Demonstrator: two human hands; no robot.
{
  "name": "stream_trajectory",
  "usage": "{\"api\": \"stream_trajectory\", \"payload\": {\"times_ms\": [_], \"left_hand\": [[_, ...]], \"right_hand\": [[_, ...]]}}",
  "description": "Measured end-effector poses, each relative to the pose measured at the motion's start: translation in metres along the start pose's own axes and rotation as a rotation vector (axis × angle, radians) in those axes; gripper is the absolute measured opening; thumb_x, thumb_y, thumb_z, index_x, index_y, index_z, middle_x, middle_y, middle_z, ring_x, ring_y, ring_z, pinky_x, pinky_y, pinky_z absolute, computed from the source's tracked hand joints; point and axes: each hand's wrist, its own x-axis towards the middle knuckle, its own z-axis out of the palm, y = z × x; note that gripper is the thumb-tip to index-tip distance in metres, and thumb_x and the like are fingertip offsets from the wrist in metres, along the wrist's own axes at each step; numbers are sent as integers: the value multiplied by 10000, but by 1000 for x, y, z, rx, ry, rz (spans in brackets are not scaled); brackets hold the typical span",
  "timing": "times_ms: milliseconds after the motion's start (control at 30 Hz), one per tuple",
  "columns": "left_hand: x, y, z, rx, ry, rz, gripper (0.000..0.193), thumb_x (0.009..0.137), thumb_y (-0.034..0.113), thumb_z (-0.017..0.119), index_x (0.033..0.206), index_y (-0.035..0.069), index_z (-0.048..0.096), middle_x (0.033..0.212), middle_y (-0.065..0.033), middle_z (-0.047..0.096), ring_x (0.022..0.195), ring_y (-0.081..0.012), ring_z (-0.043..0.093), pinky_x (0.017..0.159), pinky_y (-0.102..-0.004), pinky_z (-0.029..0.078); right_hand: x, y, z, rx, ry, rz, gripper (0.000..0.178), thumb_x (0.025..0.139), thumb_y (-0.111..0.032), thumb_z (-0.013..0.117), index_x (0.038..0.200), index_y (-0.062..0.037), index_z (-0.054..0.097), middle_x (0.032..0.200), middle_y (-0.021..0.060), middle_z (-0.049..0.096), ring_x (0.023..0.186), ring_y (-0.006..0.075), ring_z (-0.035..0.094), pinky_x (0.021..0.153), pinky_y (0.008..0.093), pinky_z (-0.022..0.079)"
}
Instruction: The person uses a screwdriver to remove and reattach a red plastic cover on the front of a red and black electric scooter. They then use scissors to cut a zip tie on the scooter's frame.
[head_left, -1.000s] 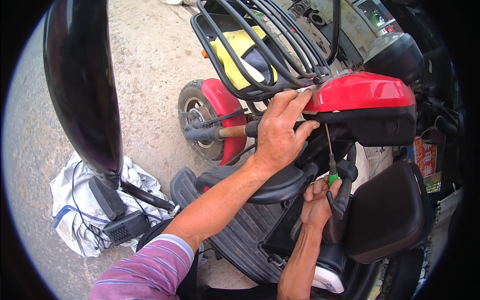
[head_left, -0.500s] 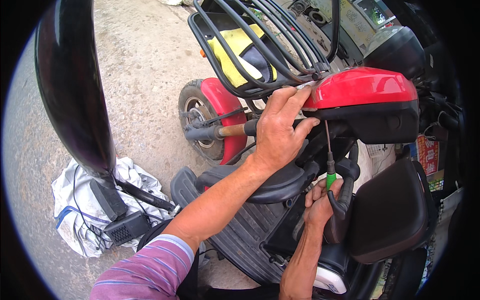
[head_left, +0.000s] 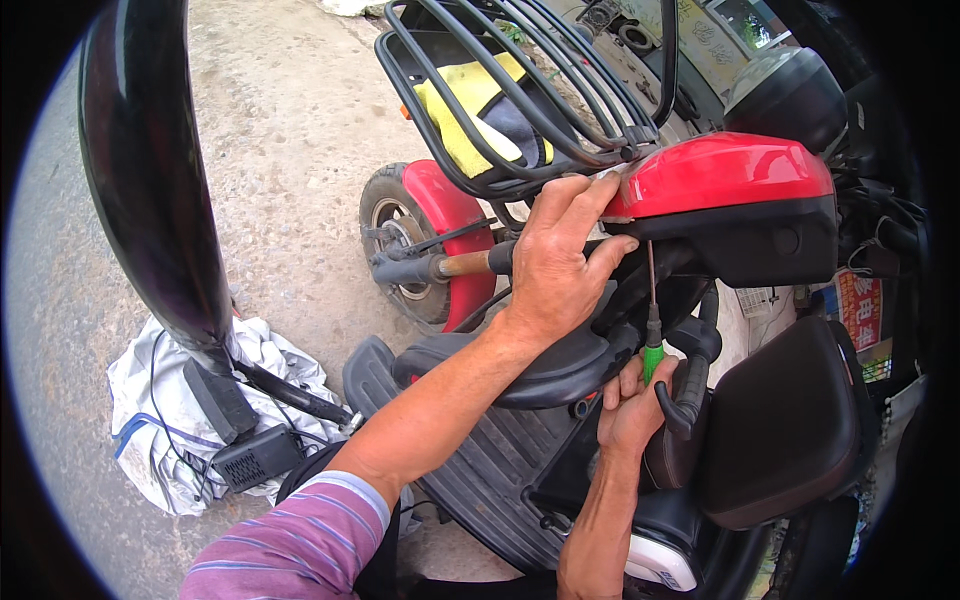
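Observation:
My right hand [head_left: 634, 408] is wrapped round the green handle of a screwdriver [head_left: 653, 362]. The screwdriver points upward, with its shaft reaching the black underside of the red-and-black handlebar cover [head_left: 735, 175] of a scooter; its tip is hidden there. At the cover's left end, my left hand [head_left: 560, 255] grips the edge. Its fingers lie against the red upper shell and its thumb is by the black lower part. Just below the cover, a black handlebar grip [head_left: 687, 385] stands close beside my right hand.
A black wire basket [head_left: 560, 85] holding a yellow-and-grey cloth [head_left: 470, 110] sits ahead. Lower down are the red front fender [head_left: 445, 205], black footboard [head_left: 490, 450] and dark seat [head_left: 780, 430]. A mirror [head_left: 150, 170] rises at left, above a white sheet [head_left: 150, 400] with a black box [head_left: 258, 458].
My right hand and the screwdriver handle have shifted slightly left, and the hand has turned a little round the handle. My left hand stays at the cover's edge.

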Motion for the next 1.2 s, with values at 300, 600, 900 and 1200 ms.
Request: {"api": "stream_trajectory", "payload": {"times_ms": [300,600,900,1200], "left_hand": [[0,-1,-1,2,-5,1,640,732,88,849,1324,38,609,1201,-143,579,1054,-322,614,915,-385,516],[1,-2,-3,-13,-20,-8,617,742,70,833,1316,32,610,1191,-138,577,1051,-304,608,923,-375,512],[0,-1,-1,14,-23,-10,625,738,68,834,1320,29,609,1190,-135,583,1027,-288,611,910,-363,515],[0,-2,-1,-6,-25,-8,630,733,51,837,1321,21,613,1199,-127,582,1007,-261,618,897,-350,522]], "right_hand": [[5,-5,-9,94,-175,-104,423,1043,-489,534,996,-69,540,681,-30,407,508,74,382,481,208,312],[2,-4,-5,152,-162,-74,311,1041,-401,556,1019,-93,518,824,29,504,574,114,454,520,250,383],[7,-7,-23,140,-272,25,363,1057,-444,526,974,-91,545,720,16,485,567,92,455,511,235,370],[3,-4,4,26,-37,-140,390,1062,-457,510,940,-87,533,700,0,455,550,77,413,473,208,334]]}}
